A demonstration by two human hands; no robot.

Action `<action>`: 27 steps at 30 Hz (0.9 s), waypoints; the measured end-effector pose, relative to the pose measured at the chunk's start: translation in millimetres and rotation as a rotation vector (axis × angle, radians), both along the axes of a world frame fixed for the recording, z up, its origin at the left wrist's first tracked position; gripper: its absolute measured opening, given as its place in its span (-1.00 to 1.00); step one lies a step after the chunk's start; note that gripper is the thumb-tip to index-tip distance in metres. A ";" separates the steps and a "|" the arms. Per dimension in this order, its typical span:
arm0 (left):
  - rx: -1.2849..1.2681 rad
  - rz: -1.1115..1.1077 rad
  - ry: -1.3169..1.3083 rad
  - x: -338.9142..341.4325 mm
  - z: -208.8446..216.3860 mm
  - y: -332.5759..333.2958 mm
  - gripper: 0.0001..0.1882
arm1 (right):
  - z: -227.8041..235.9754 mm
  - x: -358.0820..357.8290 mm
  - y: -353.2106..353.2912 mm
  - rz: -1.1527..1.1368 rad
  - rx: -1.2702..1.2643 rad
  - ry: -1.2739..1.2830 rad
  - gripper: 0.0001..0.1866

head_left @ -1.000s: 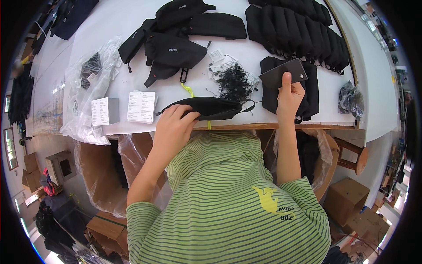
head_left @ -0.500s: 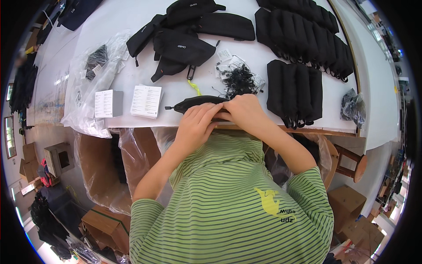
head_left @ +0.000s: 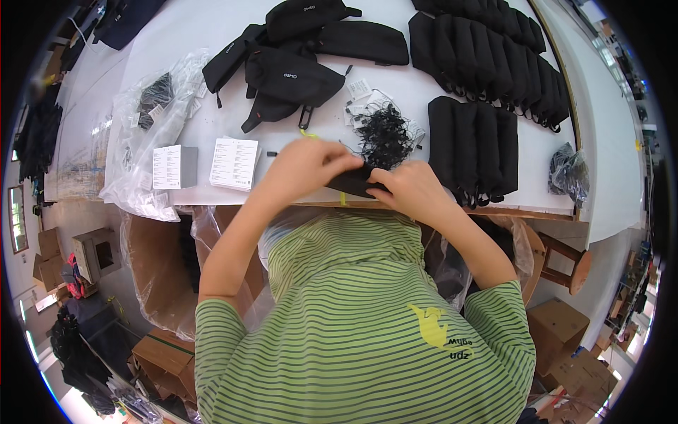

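A small black fabric pouch (head_left: 351,184) lies at the table's front edge, under and between my hands. My left hand (head_left: 307,169) reaches over its left part, thumb and fingers pinched together near its top edge. With curled fingers, my right hand (head_left: 413,187) grips the pouch's right end. Much of the pouch is hidden by the hands. A bit of yellow cord shows behind my left hand, and another below the pouch. Just beyond the hands sits a tangled heap of black string loops (head_left: 385,134), with white tags (head_left: 359,90) beside it.
Loose black waist bags (head_left: 293,74) are heaped at the back. Black pouches (head_left: 473,148) stand in rows on the right. Two white card stacks (head_left: 235,162) and a clear plastic bag (head_left: 187,92) lie left. Cartons (head_left: 159,275) stand below the table edge; a wooden stool (head_left: 580,271) is at right.
My left hand has lifted and turned, now pinching near the pouch's top edge. My right hand has shifted slightly right and down. The pouch has moved right and tilted.
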State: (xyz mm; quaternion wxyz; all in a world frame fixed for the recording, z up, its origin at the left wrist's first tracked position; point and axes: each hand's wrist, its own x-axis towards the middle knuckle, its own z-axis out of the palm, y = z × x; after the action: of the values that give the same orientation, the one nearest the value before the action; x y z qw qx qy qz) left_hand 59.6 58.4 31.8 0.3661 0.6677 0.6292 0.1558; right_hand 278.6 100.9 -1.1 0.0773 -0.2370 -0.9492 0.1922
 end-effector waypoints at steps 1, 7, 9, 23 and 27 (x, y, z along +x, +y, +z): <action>0.010 0.104 -0.157 -1.7 -3.4 19.9 -0.72 | -1.0 0.3 1.7 0.003 0.002 0.002 -0.80; 0.673 0.067 0.429 -5.0 -81.9 122.9 -0.69 | -3.3 -2.3 3.2 -0.008 -0.053 0.013 -0.80; 0.637 -0.076 0.760 2.3 -92.0 132.1 -0.59 | -3.2 -0.5 3.3 -0.004 0.000 0.048 -0.82; 0.417 -0.107 -0.140 -1.6 6.5 37.2 -0.85 | -4.4 -2.4 6.1 0.025 0.040 0.057 -0.80; 0.519 -0.152 0.130 -14.5 -10.9 -10.5 -0.78 | -4.0 -5.9 5.4 0.054 0.048 0.050 -0.80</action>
State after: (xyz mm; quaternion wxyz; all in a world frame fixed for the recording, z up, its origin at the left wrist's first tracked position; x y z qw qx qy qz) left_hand 45.0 47.9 20.9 0.1523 0.7930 0.5385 0.2407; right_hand 272.7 106.3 -5.1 0.1015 -0.2043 -0.9574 0.1773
